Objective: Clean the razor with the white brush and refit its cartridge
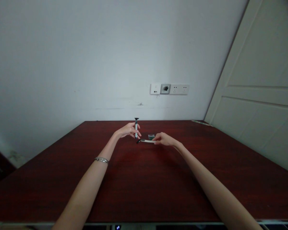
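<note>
My left hand (127, 130), wearing a silver bracelet (101, 160) on its wrist, is closed on a razor (136, 130). That razor stands upright, its pale handle in my fingers and its dark head at the top. My right hand (165, 139) pinches the end of a second razor (147, 141), which lies nearly level with its black head pointing left, just below my left fingertips. Whether that head touches the fingers I cannot tell. Behind the right fingers a small grey-and-green pack (151, 136) rests on the table, partly hidden.
Both arms reach over a dark red wooden table (139, 185). A pale wall (110, 57) with sockets (179, 89) rises behind it. On the right is a white panelled door (259, 92), and a thin strip (201, 123) lies at the table's far right corner.
</note>
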### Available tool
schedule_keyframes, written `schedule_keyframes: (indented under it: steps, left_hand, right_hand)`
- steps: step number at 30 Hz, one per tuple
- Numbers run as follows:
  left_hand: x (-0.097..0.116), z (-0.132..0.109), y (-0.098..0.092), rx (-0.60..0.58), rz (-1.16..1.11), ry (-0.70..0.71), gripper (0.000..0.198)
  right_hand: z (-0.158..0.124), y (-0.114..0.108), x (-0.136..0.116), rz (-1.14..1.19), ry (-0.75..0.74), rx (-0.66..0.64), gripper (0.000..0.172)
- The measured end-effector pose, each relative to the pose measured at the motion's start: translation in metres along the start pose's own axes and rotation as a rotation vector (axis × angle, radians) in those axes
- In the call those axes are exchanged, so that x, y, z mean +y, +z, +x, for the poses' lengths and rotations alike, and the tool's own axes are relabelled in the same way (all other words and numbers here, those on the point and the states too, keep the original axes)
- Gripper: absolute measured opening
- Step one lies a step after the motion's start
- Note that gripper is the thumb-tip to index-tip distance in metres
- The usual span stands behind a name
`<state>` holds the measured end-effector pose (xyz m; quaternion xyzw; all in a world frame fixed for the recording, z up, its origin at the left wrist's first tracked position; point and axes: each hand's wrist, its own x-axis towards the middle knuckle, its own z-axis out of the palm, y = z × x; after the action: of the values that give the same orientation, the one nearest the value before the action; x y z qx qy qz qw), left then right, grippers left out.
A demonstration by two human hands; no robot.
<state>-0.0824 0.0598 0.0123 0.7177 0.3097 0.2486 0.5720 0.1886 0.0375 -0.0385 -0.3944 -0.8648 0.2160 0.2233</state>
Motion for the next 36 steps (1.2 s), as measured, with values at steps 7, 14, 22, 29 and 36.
schedule_keyframes:
  steps: [7,14,22,29,36]
  left_hand:
    - [-0.001,0.001,0.0,-0.012,0.011,-0.004,0.034]
    - [-0.001,0.001,0.0,-0.014,0.033,-0.004,0.035]
    - [-0.001,0.001,0.001,-0.019,0.029,-0.009,0.035]
    - [-0.002,0.001,-0.001,-0.022,0.026,-0.014,0.035]
    - [-0.002,0.002,-0.001,-0.034,0.022,-0.021,0.035]
  right_hand:
    - [0.0,0.007,0.005,-0.007,-0.002,-0.056,0.025]
    - [0.002,0.012,0.018,-0.117,0.036,-0.057,0.029]
    - [0.002,0.016,0.022,-0.09,0.011,-0.039,0.028]
    - [0.003,0.017,0.022,-0.013,-0.008,-0.061,0.028]
    - [0.002,0.018,0.023,0.006,0.001,-0.035,0.026]
